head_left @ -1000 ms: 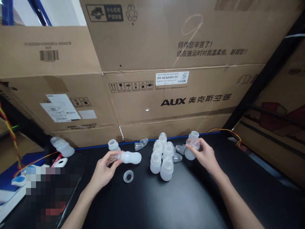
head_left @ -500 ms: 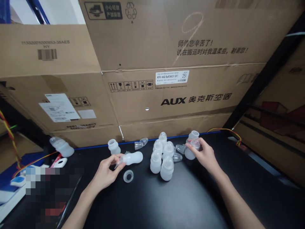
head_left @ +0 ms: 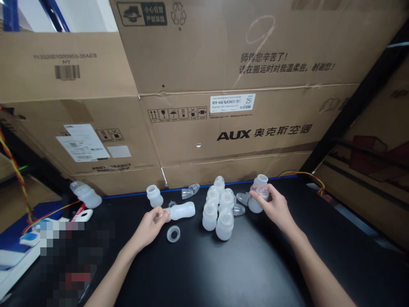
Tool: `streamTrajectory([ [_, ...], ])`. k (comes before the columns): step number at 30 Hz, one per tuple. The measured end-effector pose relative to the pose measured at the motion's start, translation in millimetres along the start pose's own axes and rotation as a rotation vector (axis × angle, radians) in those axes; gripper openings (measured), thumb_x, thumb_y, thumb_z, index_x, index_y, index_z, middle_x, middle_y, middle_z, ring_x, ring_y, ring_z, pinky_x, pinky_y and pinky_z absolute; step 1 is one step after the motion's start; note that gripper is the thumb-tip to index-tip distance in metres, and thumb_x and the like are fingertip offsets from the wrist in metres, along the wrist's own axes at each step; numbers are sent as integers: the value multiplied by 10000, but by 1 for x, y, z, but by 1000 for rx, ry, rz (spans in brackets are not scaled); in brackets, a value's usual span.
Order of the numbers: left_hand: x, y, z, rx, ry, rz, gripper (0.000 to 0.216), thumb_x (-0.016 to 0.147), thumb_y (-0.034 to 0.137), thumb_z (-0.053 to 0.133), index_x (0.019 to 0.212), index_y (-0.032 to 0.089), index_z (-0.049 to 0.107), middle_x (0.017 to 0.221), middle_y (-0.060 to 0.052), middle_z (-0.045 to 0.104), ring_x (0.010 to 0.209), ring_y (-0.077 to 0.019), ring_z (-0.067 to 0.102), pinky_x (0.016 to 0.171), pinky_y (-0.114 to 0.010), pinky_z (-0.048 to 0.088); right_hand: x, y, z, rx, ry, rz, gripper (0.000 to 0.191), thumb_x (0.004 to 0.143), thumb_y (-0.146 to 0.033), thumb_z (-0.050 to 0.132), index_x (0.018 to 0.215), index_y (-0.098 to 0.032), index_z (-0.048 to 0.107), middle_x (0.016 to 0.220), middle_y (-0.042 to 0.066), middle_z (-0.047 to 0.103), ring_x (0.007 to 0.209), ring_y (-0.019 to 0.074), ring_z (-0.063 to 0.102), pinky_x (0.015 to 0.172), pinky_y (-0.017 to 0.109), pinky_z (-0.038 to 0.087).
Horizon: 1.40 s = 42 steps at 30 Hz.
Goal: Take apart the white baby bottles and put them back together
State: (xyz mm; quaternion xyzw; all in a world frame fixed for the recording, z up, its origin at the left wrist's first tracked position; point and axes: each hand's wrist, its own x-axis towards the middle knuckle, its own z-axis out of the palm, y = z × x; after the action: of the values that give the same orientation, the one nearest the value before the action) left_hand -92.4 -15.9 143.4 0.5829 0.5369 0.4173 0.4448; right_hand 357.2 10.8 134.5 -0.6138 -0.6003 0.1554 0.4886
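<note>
My left hand (head_left: 150,227) is closed around the neck end of a white plastic bottle (head_left: 182,210) that lies on its side on the black table (head_left: 243,264). A clear screw ring (head_left: 173,234) lies just below that bottle. My right hand (head_left: 274,205) pinches a small clear cap (head_left: 262,192) against another white bottle (head_left: 254,205). Between my hands stands a cluster of several capped white bottles (head_left: 220,209). An open bottle without cap (head_left: 154,196) stands behind my left hand.
Large cardboard boxes (head_left: 223,98) wall off the back of the table. Loose clear caps (head_left: 189,191) lie near the boxes. Another bottle (head_left: 85,195) lies at the far left, above a white tray (head_left: 15,260) and coloured wires (head_left: 12,170). A black post (head_left: 351,111) rises at right.
My left hand has lowered and slid toward the bottle's neck, and the bottle now rests flatter on the table. My right hand has hardly moved.
</note>
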Motion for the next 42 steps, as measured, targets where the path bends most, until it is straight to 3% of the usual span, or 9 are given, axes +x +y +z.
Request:
streamTrajectory([
  [5, 3, -7, 4, -109, -42, -61, 579, 779, 675, 745, 663, 215, 413, 712, 40, 486, 759, -154, 600, 880, -408, 650, 0, 1, 1, 16, -10, -6, 447, 847, -666, 714, 964, -235, 682, 1102, 79, 766, 949, 271, 733, 858, 353, 547],
  [11, 4, -8, 4, -144, -33, -75, 619, 732, 699, 778, 650, 215, 402, 686, 52, 443, 708, -139, 570, 851, -400, 662, 0, 3, 3, 22, -4, -31, 451, 855, -664, 702, 974, -229, 678, 1078, 87, 768, 924, 273, 734, 827, 343, 551],
  [20, 2, 0, 6, -172, -17, -102, 635, 669, 693, 830, 628, 213, 416, 695, 35, 495, 741, -169, 605, 837, -419, 663, -3, 4, 5, -169, 4, -95, 389, 1013, -598, 429, 1078, -270, 629, 1080, 54, 761, 921, 262, 732, 774, 324, 531],
  [28, 4, -6, 0, -231, -65, -95, 583, 710, 625, 844, 670, 213, 433, 705, 40, 516, 736, -148, 592, 880, -431, 649, -7, -5, 7, -253, -13, -78, 381, 1019, -613, 421, 999, -273, 593, 917, 33, 739, 817, 259, 714, 710, 318, 500],
  [42, 4, -1, -3, -254, -77, -103, 609, 649, 588, 891, 662, 221, 405, 713, 37, 554, 773, -167, 612, 814, -363, 633, -4, 7, 12, -115, -40, -94, 394, 1022, -617, 447, 1026, -243, 571, 908, 56, 714, 785, 240, 668, 734, 319, 500],
])
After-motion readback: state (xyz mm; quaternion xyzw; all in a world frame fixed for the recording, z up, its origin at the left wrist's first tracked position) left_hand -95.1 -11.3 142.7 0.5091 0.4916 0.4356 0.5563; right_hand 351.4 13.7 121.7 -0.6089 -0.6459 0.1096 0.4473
